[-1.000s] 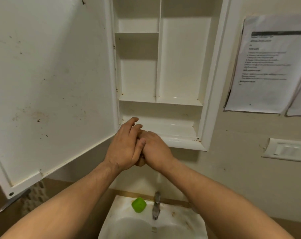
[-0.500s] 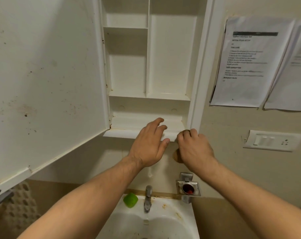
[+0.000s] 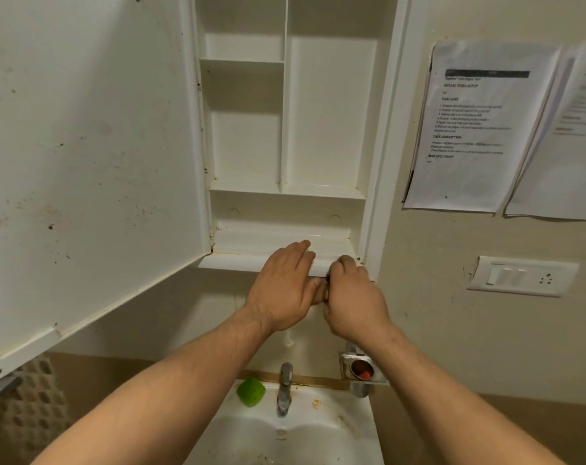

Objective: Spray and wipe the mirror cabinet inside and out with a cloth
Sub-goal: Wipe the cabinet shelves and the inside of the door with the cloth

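Lighting was dim and warm; soft shadow lay below the fingers [image 3: 300, 247], glare just above them, frame edges bowed.

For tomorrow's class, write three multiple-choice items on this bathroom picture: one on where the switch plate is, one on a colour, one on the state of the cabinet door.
1. Where is the switch plate relative to the cabinet?
A) inside it
B) on the wall to its right, below the papers
C) directly above it

2. What colour is the small object on the sink rim, left of the tap?
A) red
B) blue
C) green

3. How is the cabinet door?
A) swung open to the left
B) shut
C) removed

Key: 1 B, it sits on the wall under the pinned sheets; 2 C, it shows bright green; 3 A, the door's inner face and the shelves are in view.
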Motion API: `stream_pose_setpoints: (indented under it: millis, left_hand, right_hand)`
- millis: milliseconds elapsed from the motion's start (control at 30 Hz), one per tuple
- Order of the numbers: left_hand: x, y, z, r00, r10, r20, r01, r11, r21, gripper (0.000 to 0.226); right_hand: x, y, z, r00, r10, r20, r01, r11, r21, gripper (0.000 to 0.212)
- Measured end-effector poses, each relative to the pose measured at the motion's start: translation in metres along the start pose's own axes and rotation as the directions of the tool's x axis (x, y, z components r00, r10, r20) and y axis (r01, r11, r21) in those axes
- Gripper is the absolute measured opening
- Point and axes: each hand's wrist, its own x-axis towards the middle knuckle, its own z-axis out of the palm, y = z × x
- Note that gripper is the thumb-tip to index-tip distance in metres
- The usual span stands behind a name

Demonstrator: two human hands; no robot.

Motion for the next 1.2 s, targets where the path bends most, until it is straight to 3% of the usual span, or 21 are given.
stream_pose_setpoints:
  millis: [67, 167, 233, 300, 367, 433, 467, 567, 633, 700, 733, 800, 867, 900, 967, 1033, 1100, 1133, 1200]
  left_hand:
    - [-0.004, -0.005, 0.0, 0.999, 0.037, 0.016, -0.038, 0.999, 0.031, 0.056]
    - [-0.008, -0.01, -0.001, 0.999, 0.023, -0.024, -0.021, 0.998, 0.065, 0.054]
    - [-0.007, -0.01, -0.002, 0.999, 0.007, -0.037, -0.005, 0.998, 0.064, 0.053]
    - [-0.008, -0.01, -0.003, 0.999, 0.011, -0.052, -0.009, 0.999, 0.041, 0.051]
    - [-0.009, -0.01, -0.005, 0.997, 0.033, -0.071, -0.032, 0.999, 0.02, 0.048]
    - [-0.007, -0.01, -0.006, 0.997, 0.02, -0.076, -0.019, 1.0, 0.005, 0.046]
    - [-0.007, -0.009, -0.005, 0.997, 0.005, -0.08, -0.005, 1.0, 0.002, 0.046]
    - [-0.006, -0.004, 0.0, 0.996, 0.013, -0.087, -0.014, 1.0, -0.013, 0.046]
    - [-0.008, -0.006, 0.004, 0.996, 0.012, -0.085, -0.012, 1.0, 0.0, 0.047]
    - [-0.012, -0.01, 0.007, 0.996, -0.028, -0.081, 0.03, 0.999, 0.015, 0.048]
    - [-0.015, -0.012, 0.008, 0.995, -0.054, -0.082, 0.054, 0.998, 0.007, 0.048]
    - [-0.018, -0.017, 0.006, 0.992, -0.082, -0.098, 0.079, 0.996, -0.032, 0.046]
    - [-0.022, -0.022, 0.002, 0.992, -0.071, -0.104, 0.064, 0.996, -0.068, 0.045]
    - [-0.024, -0.026, -0.001, 0.992, -0.061, -0.106, 0.053, 0.996, -0.074, 0.044]
    - [-0.031, -0.037, -0.005, 0.992, -0.042, -0.115, 0.037, 0.998, -0.048, 0.042]
    - [-0.044, -0.055, -0.008, 0.994, -0.035, -0.101, 0.035, 0.999, 0.001, 0.045]
    - [-0.057, -0.071, -0.009, 0.996, -0.06, -0.073, 0.063, 0.997, 0.048, 0.049]
    - [-0.067, -0.079, -0.01, 0.994, -0.092, -0.051, 0.095, 0.993, 0.069, 0.052]
    - [-0.077, -0.087, -0.013, 0.991, -0.134, -0.007, 0.134, 0.987, 0.092, 0.059]
  right_hand:
    - [0.0, 0.018, -0.007, 0.998, -0.056, 0.006, 0.056, 0.998, 0.042, 0.043]
    - [-0.004, 0.045, -0.007, 0.998, -0.049, -0.045, 0.036, 0.966, -0.258, 0.042]
    - [-0.007, 0.03, 0.003, 1.0, -0.003, -0.03, -0.006, 0.955, -0.297, 0.046]
    - [-0.002, 0.008, 0.008, 0.995, 0.091, -0.033, -0.094, 0.991, -0.099, 0.047]
    - [0.006, -0.004, 0.005, 0.998, 0.038, -0.044, -0.029, 0.981, 0.191, 0.034]
    - [0.008, -0.005, -0.003, 0.998, -0.058, -0.016, 0.058, 0.858, 0.511, 0.019]
    - [0.007, -0.003, -0.006, 0.995, -0.103, -0.007, 0.087, 0.809, 0.582, 0.017]
    - [0.001, 0.018, -0.01, 0.995, -0.102, -0.006, 0.094, 0.894, 0.437, 0.025]
    - [-0.005, 0.036, -0.003, 0.998, 0.026, -0.057, -0.013, 0.977, 0.212, 0.034]
    - [-0.01, 0.032, 0.009, 0.987, 0.12, -0.105, -0.114, 0.992, 0.057, 0.04]
    - [-0.011, 0.02, 0.014, 0.983, 0.144, -0.117, -0.137, 0.988, 0.065, 0.045]
    - [-0.004, -0.011, 0.019, 0.983, 0.109, -0.147, -0.06, 0.952, 0.301, 0.041]
    - [0.007, -0.036, 0.009, 0.994, -0.028, -0.109, 0.084, 0.823, 0.561, 0.032]
    - [0.012, -0.04, 0.004, 0.994, -0.084, -0.064, 0.106, 0.793, 0.6, 0.035]
    - [0.018, -0.034, -0.001, 0.999, -0.033, -0.034, 0.046, 0.853, 0.52, 0.036]
    - [0.015, -0.022, 0.006, 0.982, 0.143, -0.122, -0.102, 0.952, 0.29, 0.028]
    - [0.011, -0.025, 0.013, 0.963, 0.212, -0.164, -0.211, 0.977, 0.025, 0.036]
    - [0.012, -0.038, 0.018, 0.97, 0.203, -0.137, -0.21, 0.977, -0.041, 0.045]
    - [0.019, -0.076, 0.026, 0.99, 0.083, -0.118, -0.079, 0.996, 0.039, 0.055]
